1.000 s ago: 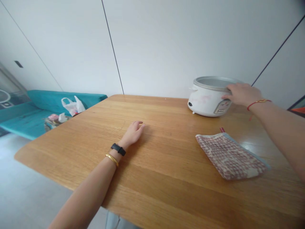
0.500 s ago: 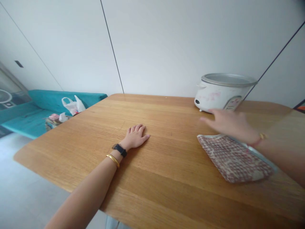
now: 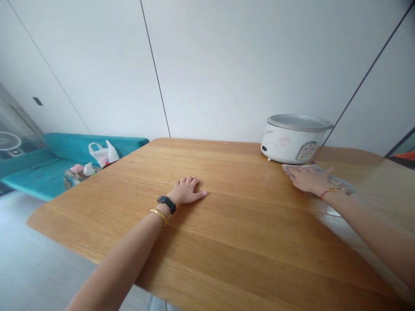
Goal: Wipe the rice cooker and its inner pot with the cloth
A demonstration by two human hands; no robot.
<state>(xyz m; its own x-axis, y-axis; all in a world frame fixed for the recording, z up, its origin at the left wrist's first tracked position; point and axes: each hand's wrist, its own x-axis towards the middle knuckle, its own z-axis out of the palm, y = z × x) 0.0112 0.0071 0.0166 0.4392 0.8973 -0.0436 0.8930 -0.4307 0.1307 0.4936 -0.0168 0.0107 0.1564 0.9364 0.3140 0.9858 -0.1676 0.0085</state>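
Observation:
My left hand lies palm down on the wooden table, fingers a little spread, holding nothing. A black watch and a gold bangle are on that wrist. My right hand rests flat on a patterned cloth, its thumb raised and apart. The hand covers much of the cloth, whose edges show past the fingertips and beside the wrist. Just beyond the fingers stands a white electric cooker with a grey rim and no lid on it.
A pale wall rises behind the table. At the left is a teal sofa with a white plastic bag and other small items. A fan stands at the far left. A pale blurred streak crosses the tabletop under my right forearm.
My right hand has come down onto the cloth, which now lies farther from me, close to the cooker. My left hand stays in place. The view has tilted slightly.

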